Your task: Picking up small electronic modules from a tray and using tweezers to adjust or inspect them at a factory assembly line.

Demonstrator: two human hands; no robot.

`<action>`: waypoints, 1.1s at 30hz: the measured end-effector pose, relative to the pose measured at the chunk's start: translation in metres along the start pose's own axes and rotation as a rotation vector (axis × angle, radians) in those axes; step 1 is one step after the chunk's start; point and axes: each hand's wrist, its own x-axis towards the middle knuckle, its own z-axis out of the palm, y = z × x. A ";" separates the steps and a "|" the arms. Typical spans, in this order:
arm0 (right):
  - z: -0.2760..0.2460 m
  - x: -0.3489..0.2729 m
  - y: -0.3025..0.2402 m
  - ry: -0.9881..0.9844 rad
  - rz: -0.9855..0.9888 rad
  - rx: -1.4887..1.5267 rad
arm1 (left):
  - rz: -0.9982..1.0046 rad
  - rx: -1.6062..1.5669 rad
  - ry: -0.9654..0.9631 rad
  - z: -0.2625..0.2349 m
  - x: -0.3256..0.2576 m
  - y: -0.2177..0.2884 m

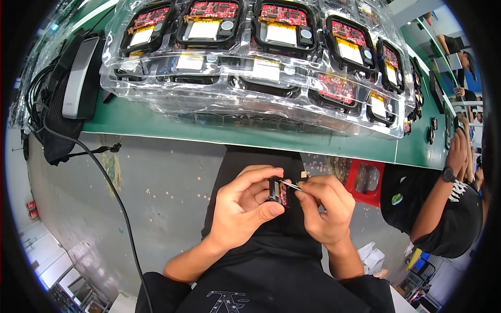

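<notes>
My left hand grips a small black device housing by its edges, between thumb and fingers, above my lap. A red circuit board shows inside its frame. My right hand pinches a pair of thin metal tweezers, and their tip meets the top of the housing. The fine contact point is too small to make out. In front of both hands, on the bench, stand stacked clear plastic trays holding several black housings with red boards and white batteries.
The green bench runs across in front of me. A grey and black box-shaped device stands at its left, with a black cable hanging down past my left arm. At right are a red stool and a co-worker's arm.
</notes>
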 end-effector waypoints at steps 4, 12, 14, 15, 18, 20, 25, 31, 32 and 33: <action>0.001 -0.001 0.001 0.004 0.003 -0.009 | 0.009 0.008 0.003 -0.001 0.000 0.000; 0.003 -0.001 0.001 0.037 -0.055 -0.071 | -0.001 0.008 0.006 -0.002 0.000 0.000; 0.003 -0.002 0.000 0.038 -0.051 -0.075 | -0.015 -0.005 0.012 -0.002 0.000 0.000; 0.004 -0.002 -0.001 0.039 -0.047 -0.078 | -0.014 -0.004 0.012 -0.002 0.000 0.000; 0.005 -0.002 0.002 0.053 -0.062 -0.087 | -0.019 -0.002 0.013 -0.003 -0.001 -0.001; 0.006 -0.002 0.003 0.054 -0.069 -0.084 | -0.023 -0.003 0.010 -0.003 0.000 -0.001; 0.007 -0.002 0.003 0.063 -0.089 -0.037 | -0.030 -0.002 0.010 -0.003 -0.001 -0.002; 0.009 -0.006 0.002 0.071 0.007 0.035 | -0.015 -0.005 0.009 -0.004 -0.001 -0.003; 0.009 -0.005 0.001 0.063 0.012 0.018 | -0.014 -0.004 0.013 -0.004 -0.002 -0.003; 0.008 -0.005 0.001 0.055 0.018 0.001 | -0.014 -0.004 0.015 -0.004 -0.002 -0.003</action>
